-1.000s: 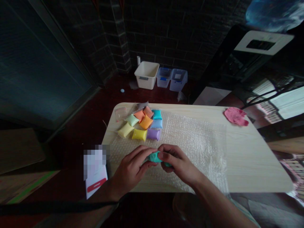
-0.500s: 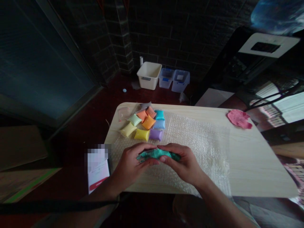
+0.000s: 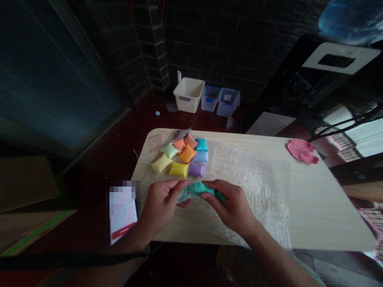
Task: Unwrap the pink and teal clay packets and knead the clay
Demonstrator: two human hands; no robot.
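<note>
Green modelling clay [image 3: 198,189] stretches between my two hands above the near part of the table. My left hand [image 3: 163,203] is closed on a clear plastic wrapper [image 3: 183,194] with green clay stuck to it. My right hand [image 3: 229,203] grips the lump of clay, thumb on the near side, and a darker green end shows beneath its fingers. Just beyond my hands lie several small pillow packs of coloured clay, among them a yellow pack [image 3: 178,170], a purple pack [image 3: 196,170] and an orange pack [image 3: 188,153].
Bubble wrap [image 3: 248,175] covers the middle of the wooden table [image 3: 323,207]. A flattened pink clay piece [image 3: 302,150] lies at the far right. Bins, including a cream basket [image 3: 189,95], stand on the floor beyond. A printed white box or sheet [image 3: 122,215] is at the left edge.
My left thumb has moved up onto the wrapper, and the left hand has drawn slightly left. More of the green clay shows between my hands.
</note>
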